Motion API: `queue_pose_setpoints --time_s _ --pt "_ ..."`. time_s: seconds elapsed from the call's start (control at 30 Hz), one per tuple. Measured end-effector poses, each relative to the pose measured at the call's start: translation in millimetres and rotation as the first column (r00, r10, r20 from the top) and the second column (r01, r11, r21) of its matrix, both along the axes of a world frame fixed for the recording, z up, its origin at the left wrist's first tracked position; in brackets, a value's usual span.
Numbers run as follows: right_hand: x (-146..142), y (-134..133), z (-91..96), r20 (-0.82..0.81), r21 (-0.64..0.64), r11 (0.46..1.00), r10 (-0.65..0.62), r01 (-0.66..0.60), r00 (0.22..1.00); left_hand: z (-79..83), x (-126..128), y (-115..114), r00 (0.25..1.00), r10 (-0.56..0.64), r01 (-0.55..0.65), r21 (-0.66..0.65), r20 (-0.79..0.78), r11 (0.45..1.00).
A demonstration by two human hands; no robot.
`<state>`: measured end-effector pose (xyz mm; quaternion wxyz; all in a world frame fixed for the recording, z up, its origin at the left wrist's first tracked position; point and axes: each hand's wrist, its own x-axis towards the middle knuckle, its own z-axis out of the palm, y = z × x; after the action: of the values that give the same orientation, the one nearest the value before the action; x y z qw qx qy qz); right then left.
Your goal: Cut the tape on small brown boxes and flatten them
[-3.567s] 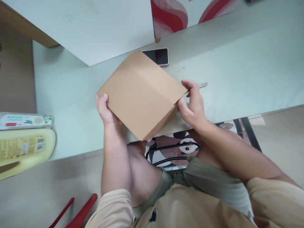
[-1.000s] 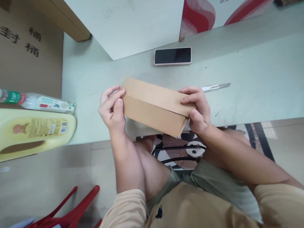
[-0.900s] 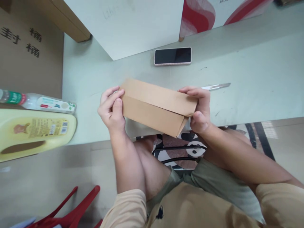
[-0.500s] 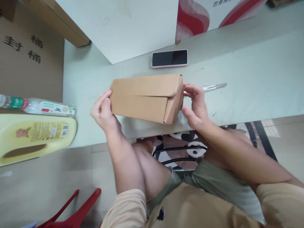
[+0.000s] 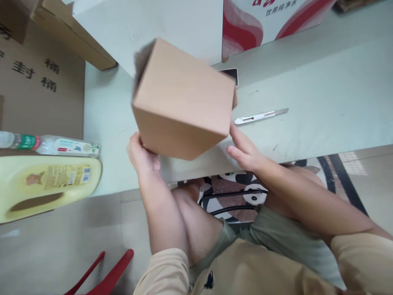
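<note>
Turned since prev. frame: 1 cardbd box (image 5: 187, 90), tilted over table (image 5: 322, 94), part-hiding 1 phone (image 5: 232, 75); L hand (image 5: 143, 155) grips its near-L corner; R hand (image 5: 245, 150) loosely spread at R edge, contact unclear; 1 cutter (image 5: 260, 116) nearby

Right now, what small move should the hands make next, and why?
I'd probably close the right hand on the box's near right corner to steady it. The box is tilted and slightly blurred, the left hand holds its near left side, and the right thumb stands clear of it; whether the right index finger touches is hard to tell.
</note>
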<state>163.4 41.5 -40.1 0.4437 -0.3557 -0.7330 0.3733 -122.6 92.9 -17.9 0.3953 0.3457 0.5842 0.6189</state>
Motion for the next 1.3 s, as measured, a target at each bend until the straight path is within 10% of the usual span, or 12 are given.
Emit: queue_pose_setpoints --time_s 0.27,0.53,0.73,0.83,1.0,1.17,1.3 --pt "3.3 0.0 12.8 0.061 0.011 0.995 -0.103 0.102 0.993 -2.7 37.9 -16.2 0.921 -0.376 0.382 -0.048 0.106 0.923" --pt "2.1 1.2 9.4 0.140 0.000 0.981 -0.190 0.192 0.972 6.1 27.9 -19.3 0.921 -0.362 0.362 0.026 0.142 0.932" --pt "41.1 17.5 28.4 0.755 -0.120 0.687 -0.406 0.717 0.515 10.8 33.4 -17.3 0.936 -0.330 0.325 0.059 0.126 0.944" --pt "60.5 23.0 21.6 0.837 -0.100 0.662 -0.347 0.742 0.423 11.9 32.9 -17.1 0.936 -0.343 0.336 0.091 0.084 0.938" --pt "69.2 27.9 5.9 0.825 -0.009 0.675 -0.412 0.738 0.387 12.8 35.6 -16.3 0.938 -0.343 0.337 0.108 0.041 0.935" --pt "61.4 20.0 35.2 0.796 0.004 0.611 -0.482 0.791 0.368 11.5 34.9 -17.5 0.943 -0.325 0.317 0.110 0.065 0.942" --pt "52.2 7.2 54.0 0.422 -0.118 0.686 -0.619 0.718 0.662 9.2 31.8 -17.8 0.948 -0.288 0.277 0.098 0.134 0.956"
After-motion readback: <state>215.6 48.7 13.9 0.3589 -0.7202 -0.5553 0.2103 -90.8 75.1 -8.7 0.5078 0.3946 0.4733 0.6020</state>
